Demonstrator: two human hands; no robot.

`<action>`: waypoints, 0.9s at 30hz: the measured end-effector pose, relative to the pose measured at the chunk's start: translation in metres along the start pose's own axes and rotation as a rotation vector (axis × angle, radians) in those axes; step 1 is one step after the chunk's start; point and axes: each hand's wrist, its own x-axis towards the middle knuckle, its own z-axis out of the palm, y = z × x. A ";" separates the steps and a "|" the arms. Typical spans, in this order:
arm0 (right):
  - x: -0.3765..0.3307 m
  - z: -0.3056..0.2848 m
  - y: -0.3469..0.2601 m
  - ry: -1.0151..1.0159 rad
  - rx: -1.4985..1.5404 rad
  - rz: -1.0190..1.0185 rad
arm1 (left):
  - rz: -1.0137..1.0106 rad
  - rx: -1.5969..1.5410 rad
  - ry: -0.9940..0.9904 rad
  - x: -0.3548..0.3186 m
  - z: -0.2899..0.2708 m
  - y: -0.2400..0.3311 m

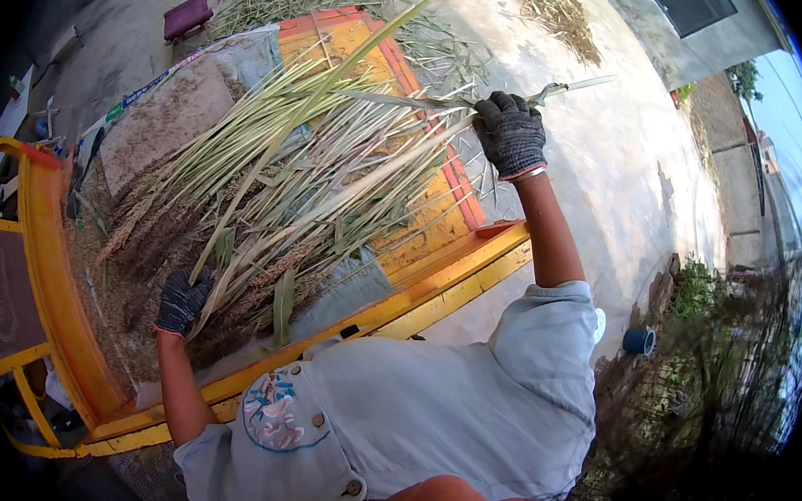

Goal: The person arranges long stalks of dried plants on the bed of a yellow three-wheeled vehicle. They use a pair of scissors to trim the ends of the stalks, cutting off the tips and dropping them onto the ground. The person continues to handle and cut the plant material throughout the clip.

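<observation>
Outdoors, a yellow cargo bed (pixel 54 268) is piled with seed-headed stalks (pixel 252 149); leafy stems (pixel 408 102) are clasped by the right hand (pixel 510 134); the left hand's (pixel 184 301) grip cannot be told.

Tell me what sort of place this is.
Probably a rural yard, outdoors: cut stalks lie on a yellow-framed cart, with sunlit paving and a grey-walled building beyond.

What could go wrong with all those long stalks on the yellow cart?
Some stalks reach past the red edge of the cart, so a few might slip off. The brown seed heads near the gloved left hand could shed bits if rubbed. And the long leaf at the gloved right hand might tear if pulled hard.
</observation>
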 end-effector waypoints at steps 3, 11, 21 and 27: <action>-0.046 -0.044 -0.005 -0.006 0.269 0.100 | 0.075 0.162 -0.038 0.003 0.017 0.013; -0.144 -0.116 0.017 0.058 0.492 0.122 | -0.005 0.277 -0.092 0.026 0.098 -0.047; -0.205 -0.021 0.156 -0.005 0.698 0.156 | -0.109 0.596 -0.043 0.058 0.119 0.071; -0.227 0.087 0.276 -0.169 0.642 0.098 | -0.133 0.789 0.154 0.016 0.169 0.178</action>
